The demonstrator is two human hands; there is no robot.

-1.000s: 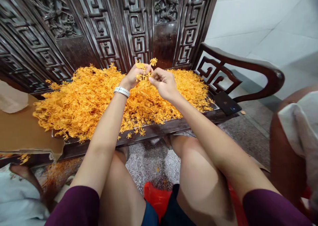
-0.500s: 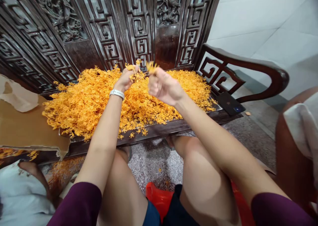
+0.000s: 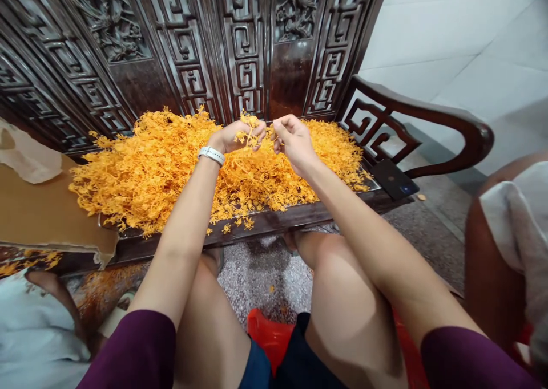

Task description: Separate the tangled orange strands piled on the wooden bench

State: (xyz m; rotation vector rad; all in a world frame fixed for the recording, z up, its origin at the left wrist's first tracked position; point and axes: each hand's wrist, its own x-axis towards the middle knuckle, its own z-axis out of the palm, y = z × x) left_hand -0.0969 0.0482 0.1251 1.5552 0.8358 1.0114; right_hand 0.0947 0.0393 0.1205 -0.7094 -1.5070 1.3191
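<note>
A large heap of small orange plastic-looking pieces (image 3: 158, 172) covers the seat of a dark wooden bench (image 3: 274, 221). Above the heap, my left hand (image 3: 237, 136), with a white band at the wrist, is closed on a few orange pieces (image 3: 249, 128) that stick out between its fingers. Close to its right, my right hand (image 3: 293, 141) has thumb and fingers pinched together; a bit of orange shows at the fingertips. The fingertips of both hands are nearly touching.
Cardboard (image 3: 47, 206) lies at the left of the bench. A dark phone (image 3: 394, 179) rests at the right end by the curved armrest (image 3: 454, 121). Other people's limbs and pale clothing show at both sides. A red stool (image 3: 269, 337) is below me.
My right hand has lowered its held orange piece and turned, its fingers now pinched beside my left hand. My left hand has moved slightly right, still holding orange pieces.
</note>
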